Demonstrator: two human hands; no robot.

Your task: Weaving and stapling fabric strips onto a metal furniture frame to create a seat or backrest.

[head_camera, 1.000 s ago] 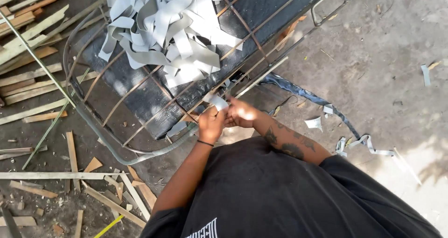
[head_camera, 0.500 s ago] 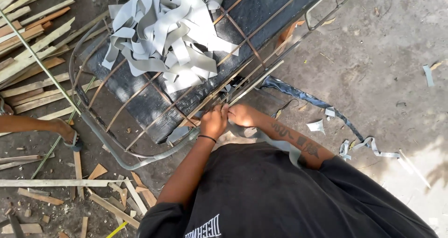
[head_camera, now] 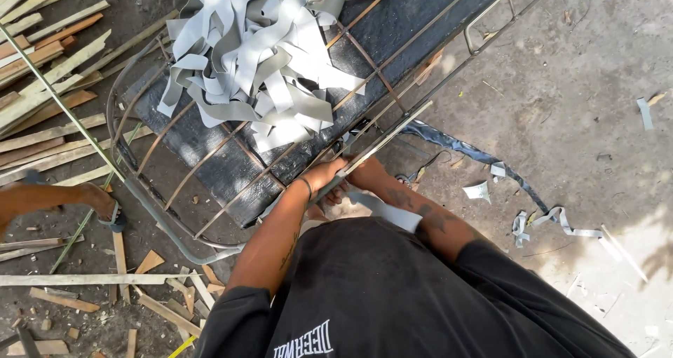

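Seen from above, a person in a black shirt works at the rim of a curved metal-rod frame (head_camera: 179,183) resting on the ground. The left hand (head_camera: 328,179) is closed around a grey strap (head_camera: 382,211) at the frame's edge; the right hand (head_camera: 361,170), just beside it and partly hidden, looks closed on the same strap, tho grip can't be told for sure. A heap of grey strips (head_camera: 249,63) lies on a black board w/in the frame. Wood offcuts (head_camera: 42,84) litter the ground at left; another person's foot (head_camera: 98,202) stands near the frame.
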